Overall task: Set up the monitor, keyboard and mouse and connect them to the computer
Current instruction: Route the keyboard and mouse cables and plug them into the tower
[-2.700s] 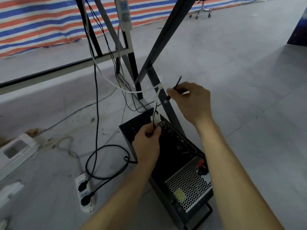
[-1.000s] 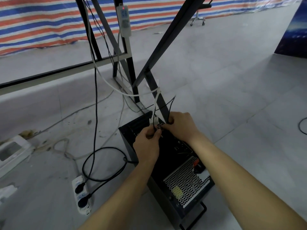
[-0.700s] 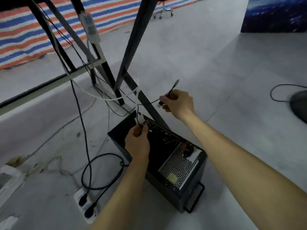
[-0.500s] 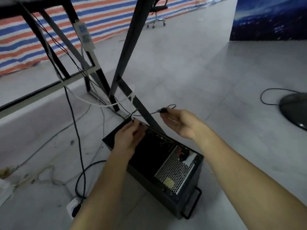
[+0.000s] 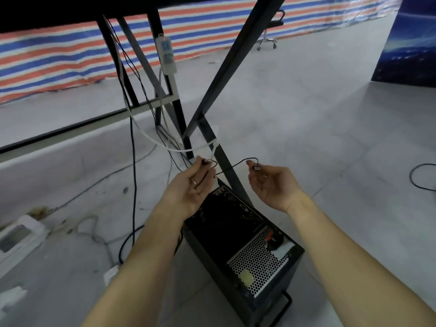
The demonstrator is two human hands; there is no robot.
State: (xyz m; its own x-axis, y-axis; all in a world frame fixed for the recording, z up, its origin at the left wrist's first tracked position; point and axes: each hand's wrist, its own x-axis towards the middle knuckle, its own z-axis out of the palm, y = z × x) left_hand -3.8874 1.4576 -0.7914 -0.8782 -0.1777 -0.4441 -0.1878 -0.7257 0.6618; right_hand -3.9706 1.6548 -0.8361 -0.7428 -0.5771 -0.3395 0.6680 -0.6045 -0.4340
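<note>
Down on the grey floor (image 5: 330, 138) lies the computer (image 5: 221, 232), a black case on its side with the rear panel turned up; its honeycomb grille (image 5: 257, 263) and a red switch (image 5: 271, 238) sit at the near end of that panel. Both hands hover palm-up just above the far end of the computer, apart from each other and not touching the case.

The left hand (image 5: 192, 185) has its fingers (image 5: 200, 166) pinched together on a small plug (image 5: 205, 161), with a ring showing on one finger. The right hand (image 5: 271, 185), to the right of it above the same end, has its fingers (image 5: 251, 165) clamped on a second plug (image 5: 257, 166). A thin black cable (image 5: 250, 159) loops up from the second plug and runs across toward the left hand; whether both plugs belong to that one cable I cannot tell.

Beyond the computer stand the black slanted legs (image 5: 236, 55) that carry the surface, whose dark underside crosses the top left. A white cable (image 5: 128, 109) sags down from there to a tie on the strut right behind the computer, and a white power strip (image 5: 166, 55) hangs on the frame further back. Left of the computer a white box (image 5: 16, 234) rests on the floor. Far behind are a striped tarp (image 5: 59, 57) and an office chair (image 5: 269, 31)
</note>
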